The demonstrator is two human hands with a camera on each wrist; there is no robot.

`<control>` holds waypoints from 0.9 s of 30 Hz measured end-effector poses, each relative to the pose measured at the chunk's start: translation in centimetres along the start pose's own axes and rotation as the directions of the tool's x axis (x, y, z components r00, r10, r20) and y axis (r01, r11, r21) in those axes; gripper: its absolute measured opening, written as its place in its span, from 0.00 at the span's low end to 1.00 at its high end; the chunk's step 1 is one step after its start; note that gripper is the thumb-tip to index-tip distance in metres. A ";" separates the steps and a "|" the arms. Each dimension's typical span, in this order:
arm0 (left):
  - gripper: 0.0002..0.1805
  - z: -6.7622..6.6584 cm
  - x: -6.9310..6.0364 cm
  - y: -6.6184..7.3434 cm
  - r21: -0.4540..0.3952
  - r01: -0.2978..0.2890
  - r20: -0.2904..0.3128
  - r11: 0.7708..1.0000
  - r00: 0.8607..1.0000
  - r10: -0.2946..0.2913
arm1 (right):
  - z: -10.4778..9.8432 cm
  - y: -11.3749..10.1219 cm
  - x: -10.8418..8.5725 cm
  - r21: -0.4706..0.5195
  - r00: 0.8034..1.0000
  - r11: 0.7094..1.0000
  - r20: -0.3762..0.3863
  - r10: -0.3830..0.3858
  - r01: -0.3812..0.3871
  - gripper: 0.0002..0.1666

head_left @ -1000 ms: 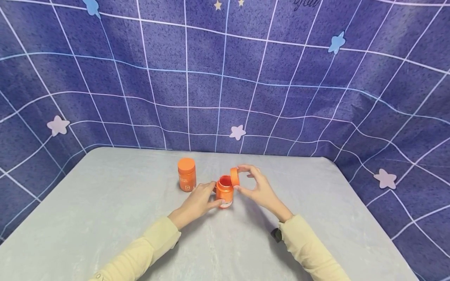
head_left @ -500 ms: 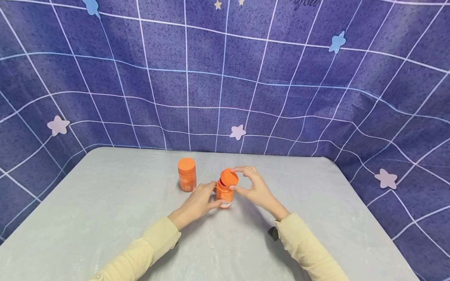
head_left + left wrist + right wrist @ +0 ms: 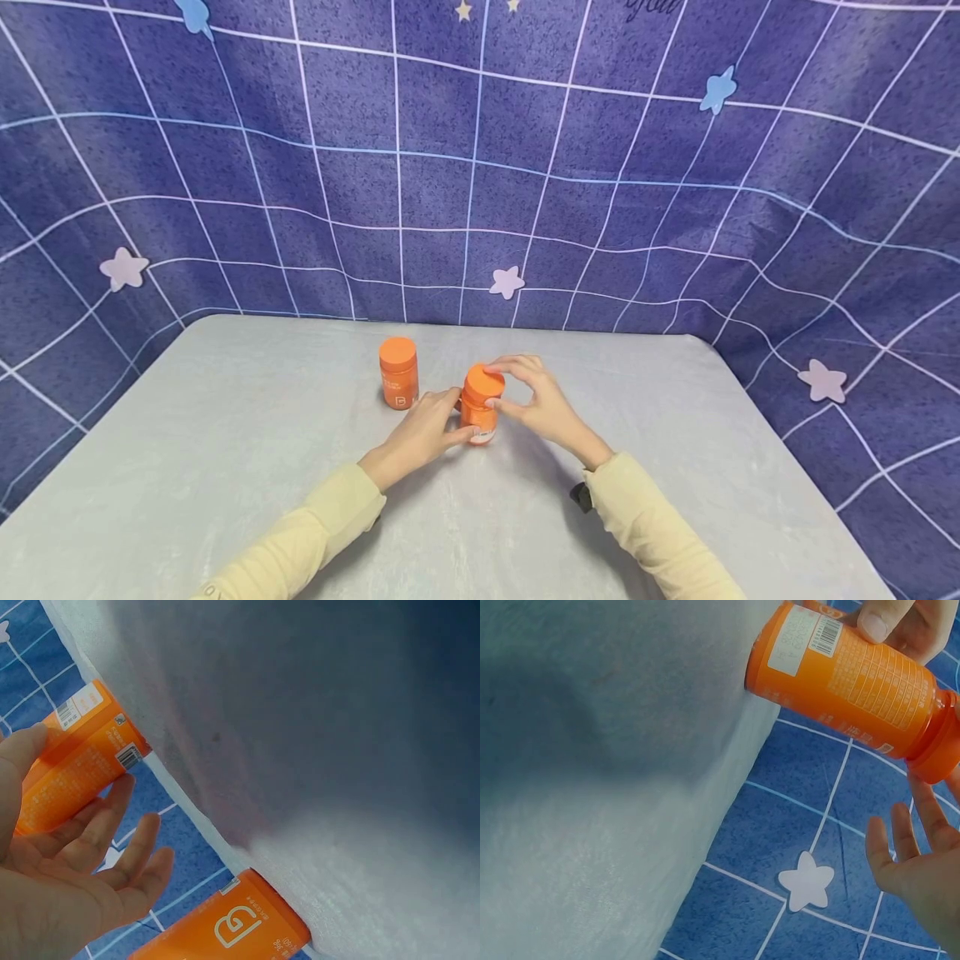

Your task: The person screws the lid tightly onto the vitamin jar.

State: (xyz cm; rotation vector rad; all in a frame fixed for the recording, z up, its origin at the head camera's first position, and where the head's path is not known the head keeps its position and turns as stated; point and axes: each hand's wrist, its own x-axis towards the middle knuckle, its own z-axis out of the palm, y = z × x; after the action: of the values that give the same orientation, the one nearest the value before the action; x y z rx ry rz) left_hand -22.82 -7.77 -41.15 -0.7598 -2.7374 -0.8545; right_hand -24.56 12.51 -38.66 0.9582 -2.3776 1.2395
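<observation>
An orange bottle [image 3: 477,417] with a white label stands upright on the table, its lower body gripped between the thumb and fingers of my left hand [image 3: 420,429]. On its mouth sits an orange screw cap [image 3: 483,382], which looks slightly tilted in the head view. My right hand [image 3: 546,408] pinches that cap from the right with thumb and fingertips. In the right wrist view the bottle [image 3: 847,675] shows a barcode and printed text, and the cap [image 3: 934,754] meets its neck. The other fingers of my left hand [image 3: 82,862] are spread below the bottle in the left wrist view.
A second orange bottle [image 3: 399,375], capped and upright, stands just left of the gripped one. The table [image 3: 247,417] has a pale grey cover. Behind it hangs a blue cloth [image 3: 450,192] with grid lines and stars.
The cap has swung from upright beside the open mouth down onto the bottle's top, carried left by my right hand. My left hand and both bottles have stayed in place.
</observation>
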 end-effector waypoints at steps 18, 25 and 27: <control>0.20 -0.1 0.0 0.2 0.019 0.019 0.009 1.000 1.000 -0.019 | 0.0 0.4 0.2 -0.040 0.999 0.998 0.021 -0.050 0.051 0.25; 0.21 -0.1 0.0 0.2 0.005 0.024 0.014 1.000 1.000 -0.024 | 0.0 0.5 0.2 -0.033 0.998 0.998 0.030 -0.048 0.049 0.24; 0.21 -0.1 0.0 0.2 0.006 0.025 0.015 1.000 1.000 -0.025 | 0.0 0.5 0.2 -0.037 0.999 0.998 0.030 -0.044 0.045 0.24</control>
State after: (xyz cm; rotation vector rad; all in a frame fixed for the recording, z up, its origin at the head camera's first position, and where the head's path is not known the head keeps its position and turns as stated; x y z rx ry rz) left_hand -22.73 -7.68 -40.98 -0.7361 -2.7669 -0.8487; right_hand -25.04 12.58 -38.88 1.0194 -2.3794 1.1685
